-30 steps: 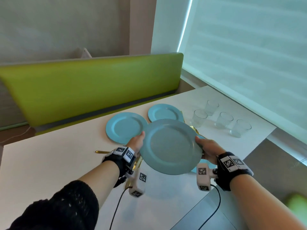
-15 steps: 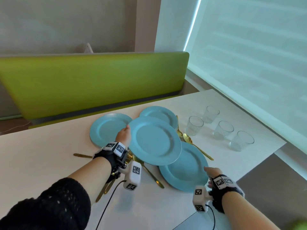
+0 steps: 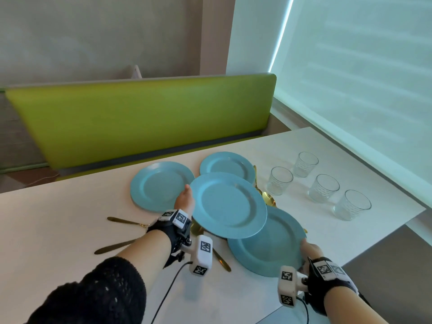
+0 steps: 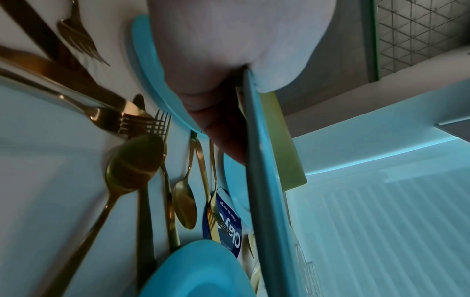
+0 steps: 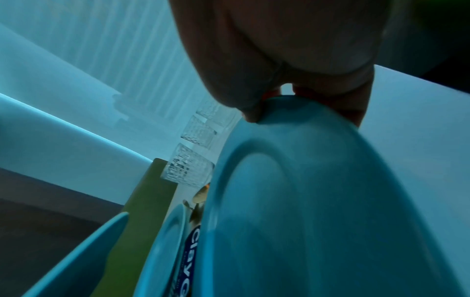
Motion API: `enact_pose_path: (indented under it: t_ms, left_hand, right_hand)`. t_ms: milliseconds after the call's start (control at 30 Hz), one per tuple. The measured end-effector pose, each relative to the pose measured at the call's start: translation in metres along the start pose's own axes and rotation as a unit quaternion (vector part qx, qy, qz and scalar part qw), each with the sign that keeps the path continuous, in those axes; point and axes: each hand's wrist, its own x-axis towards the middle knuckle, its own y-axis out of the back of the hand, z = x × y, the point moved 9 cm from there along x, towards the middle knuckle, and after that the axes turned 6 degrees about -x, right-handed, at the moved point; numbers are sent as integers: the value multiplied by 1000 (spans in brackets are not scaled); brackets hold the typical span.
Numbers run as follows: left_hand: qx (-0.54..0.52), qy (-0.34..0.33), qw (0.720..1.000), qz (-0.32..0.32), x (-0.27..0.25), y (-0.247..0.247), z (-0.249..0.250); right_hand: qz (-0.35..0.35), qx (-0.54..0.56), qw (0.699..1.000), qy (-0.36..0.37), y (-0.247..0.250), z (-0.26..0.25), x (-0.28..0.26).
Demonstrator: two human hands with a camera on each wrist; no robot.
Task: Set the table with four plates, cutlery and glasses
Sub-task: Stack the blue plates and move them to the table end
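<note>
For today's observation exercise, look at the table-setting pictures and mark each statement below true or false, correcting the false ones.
1. Four glasses stand on the table. True.
2. The left hand holds a fork. False: it grips the rim of a raised blue plate.
3. The right hand grips the rim of the nearest plate. True.
4. The raised plate overlaps the nearest plate in the head view. True.
5. The cutlery is silver. False: it is gold-coloured.
6. Every glass sits on a plate. False: all stand on the bare table, apart from the plates.

Bright window light at right; wrist views dim, blurry
</note>
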Motion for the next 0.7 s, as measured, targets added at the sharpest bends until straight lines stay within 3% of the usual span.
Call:
enact_pose_path:
  t_ms: [200, 300, 400, 700]
  left_hand:
    - [-36, -3, 999, -16, -10, -20, 2]
    - [-23, -2, 999, -25, -15, -29, 2]
    - [-15, -5, 999, -42, -24, -37, 2]
    - [115, -91, 986, -74, -18, -15, 24]
  right_hand:
    - [26, 2, 998, 48, 35, -22, 8]
    - [-6, 71, 995, 71, 39, -45, -14]
    - [-44, 123, 987, 93, 27, -59, -15]
    - [-34, 146, 985, 83, -26, -84, -40]
